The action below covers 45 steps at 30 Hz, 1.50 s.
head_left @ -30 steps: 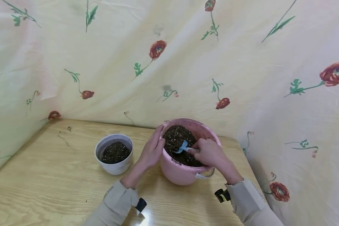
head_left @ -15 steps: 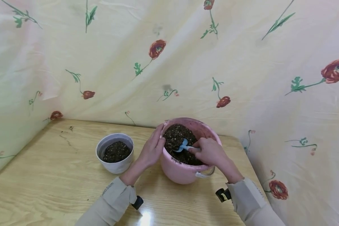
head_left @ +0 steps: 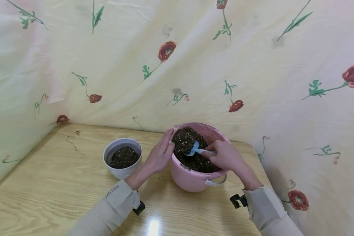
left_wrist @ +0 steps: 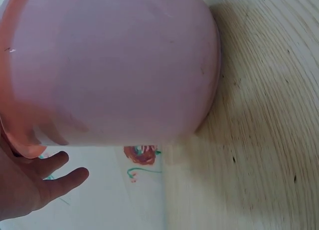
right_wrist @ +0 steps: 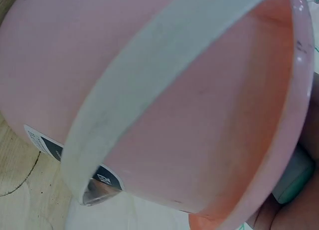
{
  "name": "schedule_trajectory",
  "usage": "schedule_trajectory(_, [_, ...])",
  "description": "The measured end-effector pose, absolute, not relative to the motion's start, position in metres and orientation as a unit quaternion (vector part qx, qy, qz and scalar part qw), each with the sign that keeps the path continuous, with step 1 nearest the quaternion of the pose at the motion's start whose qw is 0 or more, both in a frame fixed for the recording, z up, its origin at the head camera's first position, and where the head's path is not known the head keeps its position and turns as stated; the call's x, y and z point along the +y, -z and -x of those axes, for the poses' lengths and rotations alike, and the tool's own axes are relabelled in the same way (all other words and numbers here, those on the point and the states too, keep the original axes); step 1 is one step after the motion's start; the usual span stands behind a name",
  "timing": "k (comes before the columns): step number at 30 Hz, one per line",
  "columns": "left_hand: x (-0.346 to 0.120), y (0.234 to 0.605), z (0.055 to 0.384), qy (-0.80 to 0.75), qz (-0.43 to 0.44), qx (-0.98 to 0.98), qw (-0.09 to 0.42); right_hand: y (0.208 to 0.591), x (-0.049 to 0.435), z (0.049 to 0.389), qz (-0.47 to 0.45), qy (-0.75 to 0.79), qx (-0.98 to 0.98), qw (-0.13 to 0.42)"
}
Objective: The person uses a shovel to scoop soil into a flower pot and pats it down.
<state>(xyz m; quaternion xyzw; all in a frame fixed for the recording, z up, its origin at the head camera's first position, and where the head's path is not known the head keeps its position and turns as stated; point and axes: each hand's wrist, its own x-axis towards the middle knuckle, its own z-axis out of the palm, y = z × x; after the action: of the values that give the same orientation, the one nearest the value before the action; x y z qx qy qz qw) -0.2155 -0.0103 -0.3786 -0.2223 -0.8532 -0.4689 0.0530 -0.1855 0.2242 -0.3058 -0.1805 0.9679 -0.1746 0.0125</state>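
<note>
While the right hand (head_left: 227, 157) grips a shovel (head_left: 198, 150), the left hand (head_left: 159, 154) touches the bucket (head_left: 188, 180) with straight fingers; left of centre stands a pot (head_left: 124, 172), flowered cloth (head_left: 200, 72) behind.

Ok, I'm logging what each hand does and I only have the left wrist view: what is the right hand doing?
Observer: The right hand grips a light-blue scoop by its handle.
Operator: My view shows only the outside of the pink bucket. What's inside?
Observer: Dark soil flecked with pale specks.
Operator: Is anything else standing on the table?
Observer: Yes, a white flowerpot, to the left of the bucket in the head view.
</note>
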Motion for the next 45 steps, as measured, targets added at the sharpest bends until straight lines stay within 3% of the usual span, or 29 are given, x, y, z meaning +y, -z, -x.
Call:
schedule_trajectory(30, [-0.009,0.381,0.216,0.473,0.243,-0.843,0.073,0.304,0.245,0.153,0.181,0.213,0.957,-0.082])
schedule_trajectory(45, [-0.011,0.381,0.217,0.451,0.241,-0.857,0.066,0.301,0.245,0.143,0.177,0.212,0.957,-0.085])
